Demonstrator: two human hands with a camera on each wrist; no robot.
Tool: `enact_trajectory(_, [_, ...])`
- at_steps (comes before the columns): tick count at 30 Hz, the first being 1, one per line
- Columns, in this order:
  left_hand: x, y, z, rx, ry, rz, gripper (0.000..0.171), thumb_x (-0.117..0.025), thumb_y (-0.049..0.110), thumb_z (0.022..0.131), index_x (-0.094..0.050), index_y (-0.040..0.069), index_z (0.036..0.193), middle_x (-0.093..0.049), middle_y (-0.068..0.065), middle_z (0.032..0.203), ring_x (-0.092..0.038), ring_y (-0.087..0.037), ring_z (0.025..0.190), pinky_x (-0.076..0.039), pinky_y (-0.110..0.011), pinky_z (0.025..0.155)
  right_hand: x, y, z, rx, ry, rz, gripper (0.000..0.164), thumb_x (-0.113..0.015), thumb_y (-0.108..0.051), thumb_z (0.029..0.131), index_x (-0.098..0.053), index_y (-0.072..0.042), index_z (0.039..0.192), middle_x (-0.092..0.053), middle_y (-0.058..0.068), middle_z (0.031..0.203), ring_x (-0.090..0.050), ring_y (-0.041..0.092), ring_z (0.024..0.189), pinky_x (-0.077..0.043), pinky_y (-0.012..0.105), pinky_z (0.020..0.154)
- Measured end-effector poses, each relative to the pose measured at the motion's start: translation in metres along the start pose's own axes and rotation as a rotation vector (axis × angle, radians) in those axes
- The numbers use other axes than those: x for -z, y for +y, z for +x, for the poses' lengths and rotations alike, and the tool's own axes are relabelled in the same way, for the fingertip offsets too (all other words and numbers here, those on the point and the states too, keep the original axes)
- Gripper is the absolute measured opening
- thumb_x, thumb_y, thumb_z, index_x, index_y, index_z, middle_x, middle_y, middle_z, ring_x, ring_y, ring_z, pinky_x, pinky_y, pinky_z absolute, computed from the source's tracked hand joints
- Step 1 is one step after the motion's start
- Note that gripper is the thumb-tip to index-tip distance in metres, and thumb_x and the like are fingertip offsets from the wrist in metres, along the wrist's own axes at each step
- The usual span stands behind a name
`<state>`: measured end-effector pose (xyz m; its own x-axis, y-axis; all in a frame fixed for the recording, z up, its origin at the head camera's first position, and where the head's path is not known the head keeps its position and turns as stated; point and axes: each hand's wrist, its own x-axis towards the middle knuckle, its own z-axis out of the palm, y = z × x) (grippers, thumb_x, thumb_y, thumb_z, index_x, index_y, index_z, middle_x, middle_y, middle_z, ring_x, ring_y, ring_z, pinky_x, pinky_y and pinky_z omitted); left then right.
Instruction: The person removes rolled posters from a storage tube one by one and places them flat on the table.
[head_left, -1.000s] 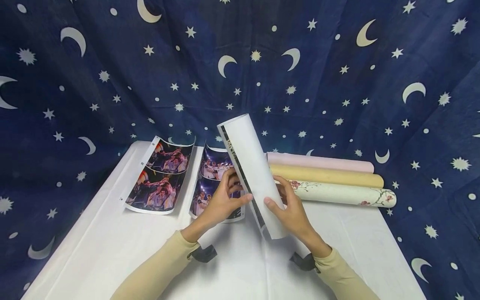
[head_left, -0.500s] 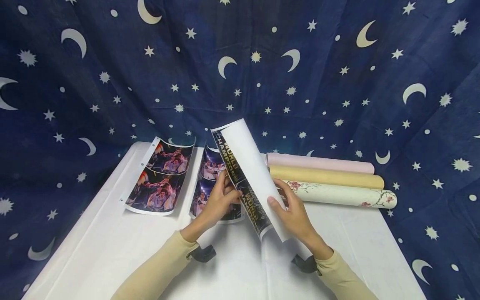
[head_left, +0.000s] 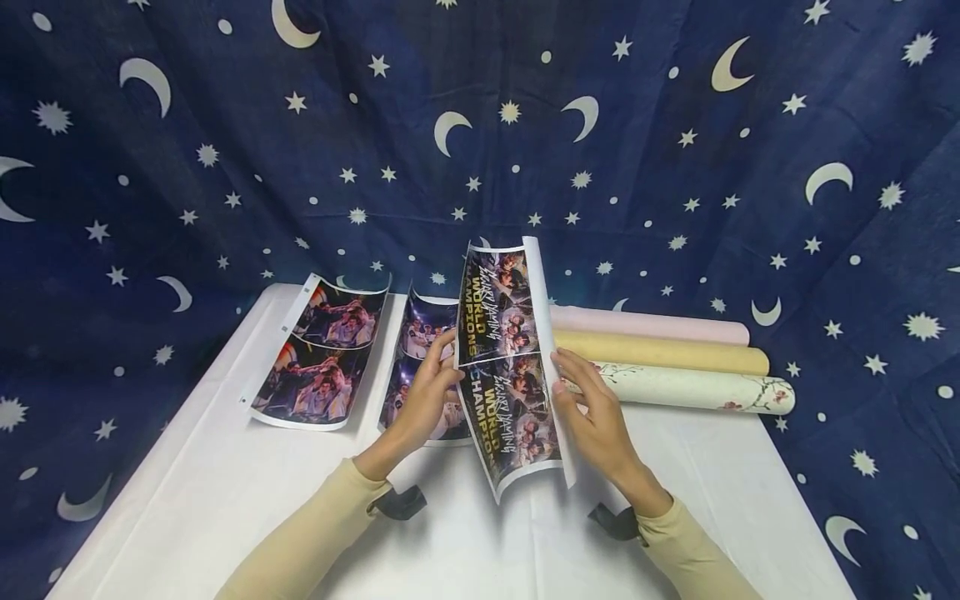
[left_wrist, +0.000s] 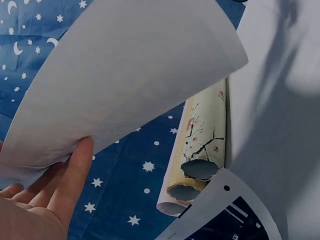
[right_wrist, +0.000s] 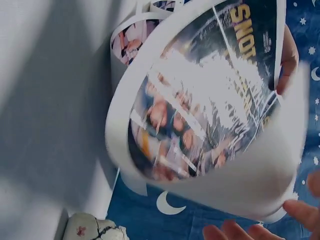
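Observation:
A curled printed poster sheet (head_left: 510,358) with "World Champions" lettering is held up over the table in the head view. My left hand (head_left: 427,396) pinches its left edge; in the left wrist view the fingers (left_wrist: 80,165) lie against its white back. On the right, my right hand (head_left: 600,417) is beside the rolled white edge with fingers relaxed. In the right wrist view a fingertip (right_wrist: 295,206) of that hand touches or nearly touches the curl, while its other fingertips lie below the sheet.
Two curled photo sheets lie left on the white table (head_left: 465,542): a reddish one (head_left: 322,358) and a purple-blue one (head_left: 401,400), partly hidden by the poster. At right lie a pink roll (head_left: 652,325), a yellow roll (head_left: 667,352) and a floral roll (head_left: 690,387). A starry cloth (head_left: 510,167) hangs behind.
The rolled poster has been unrolled to the right, so its printed face now shows. My left hand stays at its left edge; my right hand has shifted slightly right and its fingers have loosened.

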<state>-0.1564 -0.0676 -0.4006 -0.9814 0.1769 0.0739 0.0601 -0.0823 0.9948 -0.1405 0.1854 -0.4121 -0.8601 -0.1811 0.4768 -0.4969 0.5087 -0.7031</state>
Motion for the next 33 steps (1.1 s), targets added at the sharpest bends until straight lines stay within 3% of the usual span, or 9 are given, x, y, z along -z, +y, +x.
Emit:
enact_trajectory(6, [0.003, 0.000, 0.002, -0.013, -0.002, 0.004, 0.057, -0.040, 0.007, 0.091, -0.037, 0.011, 0.147, -0.055, -0.025, 0.135, -0.058, -0.024, 0.103, -0.054, -0.035, 0.082, 0.007, 0.003, 0.002, -0.040, 0.055, -0.013, 0.047, -0.069, -0.012, 0.091, -0.056, -0.017, 0.135, -0.063, 0.011, 0.131, -0.071, 0.029, 0.100, -0.060, 0.029, 0.076])
enact_trajectory(12, [0.016, -0.005, 0.003, -0.037, 0.027, -0.005, 0.049, -0.040, 0.007, 0.094, -0.042, 0.011, 0.143, -0.055, -0.017, 0.134, -0.061, -0.015, 0.100, -0.057, -0.032, 0.076, 0.012, 0.004, 0.002, -0.087, 0.064, 0.051, 0.048, -0.055, 0.002, 0.096, -0.047, -0.010, 0.141, -0.062, 0.030, 0.126, -0.073, 0.037, 0.092, -0.058, 0.020, 0.072])
enact_trajectory(14, [0.021, -0.007, 0.003, -0.056, 0.049, -0.011, 0.048, -0.040, 0.005, 0.096, -0.039, 0.015, 0.143, -0.060, -0.016, 0.120, -0.063, -0.010, 0.082, -0.054, -0.026, 0.062, 0.012, 0.005, 0.002, -0.087, 0.041, 0.074, 0.050, -0.051, 0.006, 0.096, -0.046, -0.010, 0.143, -0.060, 0.034, 0.126, -0.073, 0.037, 0.087, -0.059, 0.024, 0.067])
enact_trajectory(16, [0.024, -0.009, 0.003, -0.083, 0.061, -0.018, 0.051, -0.040, 0.002, 0.098, -0.033, 0.019, 0.145, -0.062, -0.016, 0.105, -0.057, -0.007, 0.064, -0.048, -0.022, 0.053, 0.013, 0.007, 0.002, -0.080, 0.015, 0.050, 0.050, -0.049, 0.008, 0.096, -0.050, -0.011, 0.141, -0.065, 0.032, 0.115, -0.072, 0.024, 0.068, -0.054, 0.021, 0.054])
enact_trajectory(19, [0.028, -0.011, 0.004, -0.128, 0.071, 0.021, 0.055, -0.040, 0.000, 0.099, -0.031, 0.026, 0.147, -0.061, -0.013, 0.093, -0.048, -0.006, 0.054, -0.041, -0.020, 0.049, 0.017, 0.009, 0.002, -0.088, -0.030, 0.033, 0.050, -0.046, 0.011, 0.095, -0.054, -0.012, 0.139, -0.065, 0.025, 0.090, -0.048, 0.004, 0.046, -0.040, 0.018, 0.041])
enact_trajectory(21, [0.030, -0.012, 0.004, -0.142, 0.064, 0.052, 0.051, -0.040, 0.000, 0.100, -0.038, 0.023, 0.146, -0.062, -0.014, 0.095, -0.052, -0.006, 0.060, -0.048, -0.021, 0.057, 0.020, 0.010, 0.003, -0.122, -0.065, 0.062, 0.053, -0.045, 0.011, 0.094, -0.053, -0.013, 0.140, -0.064, 0.023, 0.093, -0.041, 0.002, 0.048, -0.036, 0.018, 0.041])
enact_trajectory(25, [0.033, -0.012, 0.003, -0.098, 0.039, 0.075, 0.040, -0.039, 0.005, 0.103, -0.052, 0.017, 0.138, -0.061, -0.018, 0.098, -0.060, -0.006, 0.070, -0.055, -0.023, 0.065, 0.025, 0.013, 0.004, -0.199, -0.172, 0.229, 0.062, -0.045, 0.012, 0.089, -0.046, -0.014, 0.146, -0.055, 0.025, 0.136, -0.064, 0.007, 0.074, -0.054, 0.023, 0.058])
enact_trajectory(29, [0.035, -0.013, 0.002, -0.037, 0.019, 0.009, 0.040, -0.039, 0.007, 0.103, -0.051, 0.015, 0.140, -0.062, -0.024, 0.111, -0.067, -0.013, 0.084, -0.059, -0.030, 0.075, 0.030, 0.018, 0.004, -0.256, -0.309, 0.399, 0.069, -0.053, 0.011, 0.088, -0.036, -0.012, 0.151, -0.046, 0.029, 0.141, -0.069, 0.013, 0.096, -0.061, 0.032, 0.075])
enact_trajectory(33, [0.039, -0.014, 0.003, -0.039, -0.005, 0.001, 0.047, -0.051, 0.004, 0.097, -0.048, 0.015, 0.143, -0.048, -0.012, 0.146, -0.047, -0.013, 0.133, -0.041, -0.033, 0.112, 0.034, 0.022, 0.004, -0.259, -0.376, 0.566, 0.081, -0.058, 0.013, 0.086, -0.024, -0.011, 0.156, -0.036, 0.034, 0.145, -0.067, 0.014, 0.107, -0.060, 0.039, 0.081])
